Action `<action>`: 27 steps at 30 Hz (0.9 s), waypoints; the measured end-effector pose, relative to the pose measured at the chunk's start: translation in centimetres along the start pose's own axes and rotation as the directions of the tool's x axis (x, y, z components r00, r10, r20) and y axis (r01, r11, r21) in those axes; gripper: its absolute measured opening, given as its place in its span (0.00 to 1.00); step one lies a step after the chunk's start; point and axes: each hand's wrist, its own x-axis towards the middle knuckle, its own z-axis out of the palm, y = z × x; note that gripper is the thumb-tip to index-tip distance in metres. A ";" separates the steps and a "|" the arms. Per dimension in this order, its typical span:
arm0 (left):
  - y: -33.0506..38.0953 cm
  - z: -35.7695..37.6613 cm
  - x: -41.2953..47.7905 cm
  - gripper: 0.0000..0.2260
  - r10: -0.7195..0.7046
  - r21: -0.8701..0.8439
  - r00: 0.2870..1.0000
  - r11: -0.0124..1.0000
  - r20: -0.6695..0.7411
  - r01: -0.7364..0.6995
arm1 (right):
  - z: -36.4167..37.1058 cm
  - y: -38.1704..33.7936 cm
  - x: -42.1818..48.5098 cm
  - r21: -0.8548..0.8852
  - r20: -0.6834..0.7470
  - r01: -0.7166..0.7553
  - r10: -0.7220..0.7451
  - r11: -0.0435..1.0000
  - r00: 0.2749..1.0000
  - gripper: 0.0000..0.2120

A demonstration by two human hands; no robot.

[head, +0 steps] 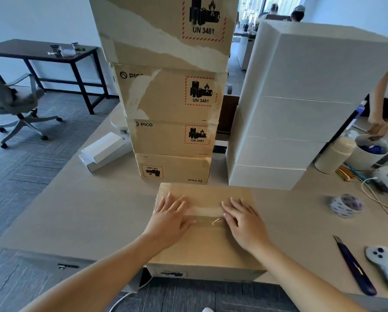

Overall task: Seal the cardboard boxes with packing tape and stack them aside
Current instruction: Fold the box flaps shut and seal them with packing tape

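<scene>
A brown cardboard box (207, 248) lies at the table's front edge with its flaps closed. A strip of clear tape (207, 216) runs across its top seam. My left hand (172, 218) rests flat on the left part of the lid, fingers spread over the tape. My right hand (244, 221) lies flat on the right part, fingers apart. Neither hand holds anything. Right behind this box rises a stack of several brown boxes (172, 95) with battery labels. The tape roll (346, 204) sits on the table to the right.
A stack of white boxes (301, 109) stands at the back right. A utility knife (355, 266) and a white controller (384, 266) lie front right. Small white boxes (103, 150) lie at the left. Another person's hand (377, 129) reaches into a cup (368, 152) far right. An office chair (13, 102) stands left.
</scene>
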 end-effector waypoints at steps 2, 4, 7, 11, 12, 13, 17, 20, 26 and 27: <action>-0.1 0.8 -0.4 0.43 0.002 -0.026 1.000 1.000 0.002 -0.002 | 0.5 0.2 -0.4 -0.033 0.027 0.006 -0.005 0.999 1.000 0.25; -0.3 1.7 -0.5 0.44 0.001 -0.017 1.000 1.000 0.014 -0.001 | 0.9 0.4 -0.6 -0.053 0.044 0.017 -0.015 0.998 0.999 0.24; -0.6 2.4 -0.3 0.36 -0.024 -0.005 0.999 1.000 0.022 0.024 | 1.9 0.8 -0.7 -0.105 0.031 0.032 -0.029 0.994 0.999 0.27; -0.7 2.7 -0.2 0.29 -0.034 0.005 0.999 0.999 0.038 0.034 | 2.4 1.3 -0.6 -0.133 0.032 0.047 -0.043 0.990 0.999 0.32; -0.8 2.7 0.0 0.29 -0.033 0.006 0.998 0.999 0.044 0.033 | 2.3 1.3 -0.4 -0.130 0.039 0.042 -0.037 0.991 0.999 0.30; -1.0 2.7 0.3 0.30 -0.035 0.000 0.998 0.999 0.043 0.035 | 2.1 1.1 -0.2 -0.122 0.044 0.034 -0.029 0.992 0.999 0.28; -1.1 2.8 1.5 0.37 -0.027 -0.022 0.998 0.999 0.049 0.028 | 1.4 0.9 0.9 -0.072 0.074 -0.002 0.007 0.997 0.997 0.27; -0.8 1.9 1.7 0.40 -0.029 0.024 0.994 0.999 0.104 0.026 | 1.1 0.7 1.4 -0.057 0.123 -0.010 0.017 0.998 0.992 0.23; 1.4 -1.3 4.8 0.20 -0.193 0.128 0.936 0.979 0.295 0.162 | -1.4 0.3 3.2 -0.058 0.251 -0.038 0.052 0.998 0.967 0.22; 1.9 -1.7 5.6 0.17 -0.221 0.141 0.933 0.972 0.284 0.187 | -1.8 0.1 3.4 -0.068 0.254 -0.020 0.037 0.997 0.966 0.21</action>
